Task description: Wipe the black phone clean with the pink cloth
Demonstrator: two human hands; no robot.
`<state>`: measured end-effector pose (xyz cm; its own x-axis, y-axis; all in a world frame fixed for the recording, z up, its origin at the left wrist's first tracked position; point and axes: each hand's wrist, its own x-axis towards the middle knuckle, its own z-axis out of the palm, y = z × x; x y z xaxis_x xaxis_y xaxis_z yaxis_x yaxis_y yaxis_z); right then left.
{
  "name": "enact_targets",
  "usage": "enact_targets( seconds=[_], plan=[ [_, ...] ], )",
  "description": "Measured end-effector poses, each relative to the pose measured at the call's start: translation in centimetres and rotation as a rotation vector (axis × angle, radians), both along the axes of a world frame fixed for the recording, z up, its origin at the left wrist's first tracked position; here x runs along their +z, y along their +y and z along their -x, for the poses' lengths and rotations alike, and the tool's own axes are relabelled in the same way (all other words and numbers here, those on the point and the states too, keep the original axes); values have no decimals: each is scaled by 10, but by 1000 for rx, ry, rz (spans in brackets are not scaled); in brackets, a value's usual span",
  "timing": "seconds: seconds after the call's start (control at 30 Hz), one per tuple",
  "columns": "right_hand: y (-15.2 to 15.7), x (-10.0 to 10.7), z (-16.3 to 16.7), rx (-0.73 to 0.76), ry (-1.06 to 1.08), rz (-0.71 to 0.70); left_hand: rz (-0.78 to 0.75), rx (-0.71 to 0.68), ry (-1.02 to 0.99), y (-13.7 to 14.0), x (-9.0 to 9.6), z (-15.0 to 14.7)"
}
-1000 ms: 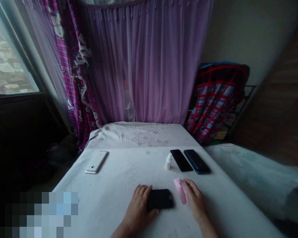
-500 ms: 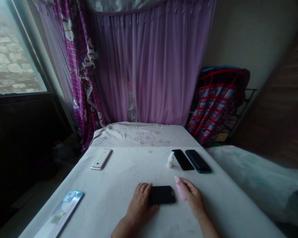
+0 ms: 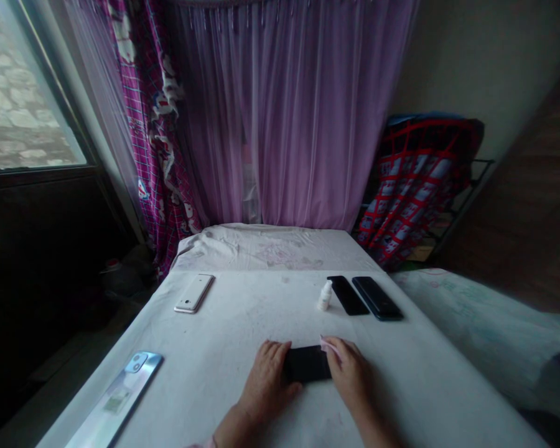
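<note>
Wiping is being steadied by left fingers (image 3: 275, 352) half-curled round the phone (image 3: 308, 364), light pressure being advised for right fingers (image 3: 343, 350) pinching the cloth (image 3: 327, 344).

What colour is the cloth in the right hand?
The cloth is pale pink, seen best in the head view.

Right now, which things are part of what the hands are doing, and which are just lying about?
In the job:
- black phone: left hand holds one end
- pink cloth: in the right hand, at the other end

Lying about, untouched:
- white phone
- shiny blue phone
- two dark phones
- small white bottle, standing; it might belong too
</note>
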<state>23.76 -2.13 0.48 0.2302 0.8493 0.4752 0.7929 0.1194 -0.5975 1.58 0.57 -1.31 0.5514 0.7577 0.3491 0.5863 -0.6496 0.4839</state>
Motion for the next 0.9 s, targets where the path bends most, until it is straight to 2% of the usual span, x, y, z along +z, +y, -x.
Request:
enact_targets(
  seconds=[0.13,0.3,0.43,0.67,0.9],
  plan=[
    [7,1,8,1,-111,34,-8,-13,-34,-2,9,-3],
    [9,16,41,122,-243,70,61,35,-70,-5,25,-9],
    [9,26,59,182,-294,132,54,29,-99,-6,30,-10],
    [12,20,29,184,-328,127,73,54,-72,-9,31,-10],
    [7,3,5,29,-333,36,97,65,-82,-6,28,-9]
  ],
)
